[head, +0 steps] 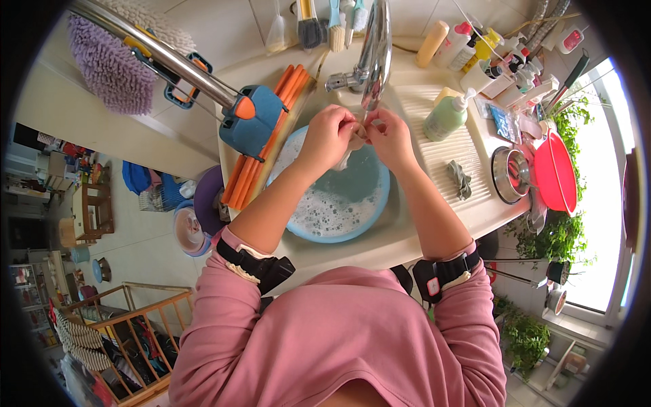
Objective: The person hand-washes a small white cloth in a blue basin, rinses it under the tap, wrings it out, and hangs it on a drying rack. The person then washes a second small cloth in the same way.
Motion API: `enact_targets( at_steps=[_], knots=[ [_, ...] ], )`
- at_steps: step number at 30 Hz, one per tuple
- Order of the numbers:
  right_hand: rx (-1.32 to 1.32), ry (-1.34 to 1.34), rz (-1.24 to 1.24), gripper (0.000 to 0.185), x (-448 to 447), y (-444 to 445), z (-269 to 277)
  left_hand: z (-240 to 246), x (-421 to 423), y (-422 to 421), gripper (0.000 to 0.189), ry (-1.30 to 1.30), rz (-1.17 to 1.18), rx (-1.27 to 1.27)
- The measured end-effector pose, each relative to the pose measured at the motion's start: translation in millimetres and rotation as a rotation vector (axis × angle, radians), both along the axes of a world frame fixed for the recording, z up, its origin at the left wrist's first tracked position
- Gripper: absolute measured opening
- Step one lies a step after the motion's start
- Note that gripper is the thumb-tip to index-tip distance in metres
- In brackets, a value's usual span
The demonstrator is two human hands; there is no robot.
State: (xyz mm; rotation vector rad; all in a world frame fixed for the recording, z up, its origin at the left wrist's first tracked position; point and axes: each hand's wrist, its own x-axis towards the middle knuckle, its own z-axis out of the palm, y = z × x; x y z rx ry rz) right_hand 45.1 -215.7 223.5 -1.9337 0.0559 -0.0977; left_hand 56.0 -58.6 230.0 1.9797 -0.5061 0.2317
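Note:
My left hand (pixel 333 133) and my right hand (pixel 387 135) pinch a small, wet, pale cloth (pixel 351 150) between them, just under the spout of the chrome faucet (pixel 376 76). Part of the cloth hangs down from my left fingers; what kind of garment or rag it is, I cannot tell. Below my wrists a light blue plastic basin (pixel 379 216) sits in the sink, holding cloudy water with suds (pixel 330 208) along its near side. On the ribbed washboard to the right lies a crumpled grey-green cloth (pixel 460 179).
A sponge mop (pixel 254 119) with orange rollers leans across the sink's left rim. A green pump bottle (pixel 445 118) stands on the washboard (pixel 427 152). Farther right are a steel bowl (pixel 510 174) and a red plastic basin (pixel 555 170). Several bottles (pixel 475 48) line the back right.

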Motion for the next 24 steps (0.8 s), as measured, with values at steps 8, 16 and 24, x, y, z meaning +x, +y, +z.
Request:
enact_targets(
  at_steps=[8, 16, 24],
  knots=[
    [-0.158, 0.063, 0.143, 0.027, -9, -10, 16, -2, 11, -5, 0.009, 0.013, -0.015, 0.059],
    [0.652, 0.338, -0.084, 0.014, -3, -7, 13, 2, 3, -13, 0.020, 0.130, 0.161, 0.002],
    [0.789, 0.345, -0.149, 0.007, -4, -4, 10, -3, 17, -9, 0.023, 0.707, 0.019, -0.220]
  ],
)
